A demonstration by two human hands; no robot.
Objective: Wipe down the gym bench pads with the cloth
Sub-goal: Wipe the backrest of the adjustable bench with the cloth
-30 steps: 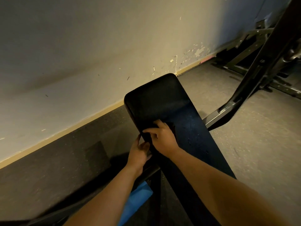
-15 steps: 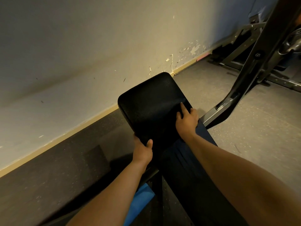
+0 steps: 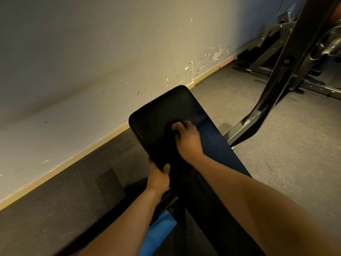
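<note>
Bench pad (image 3: pixel 156 115): long axis runs from person toward wall (image 3: pixel 92 71). Cloth (image 3: pixel 169 136) dark, hard to tell from pad surface, mid-pad under right hand (image 3: pixel 188 137). Fingers (image 3: pixel 178 126) curled, apparently bunching it; blurred. Pad's far end lies straight ahead of fingers. Left hand (image 3: pixel 159 177) grips pad's left edge, nearer person.

Bare far end of the bench pad (image 3: pixel 156 115) ahead of the right hand (image 3: pixel 186 137), wall (image 3: pixel 92 71) close beyond it, left hand (image 3: pixel 158 177) gripping the pad's left edge, narrow dark floor strip (image 3: pixel 73 182) alongside, slanted steel frame (image 3: pixel 287 58) rising on the right, open floor (image 3: pixel 286 163) past it.
</note>
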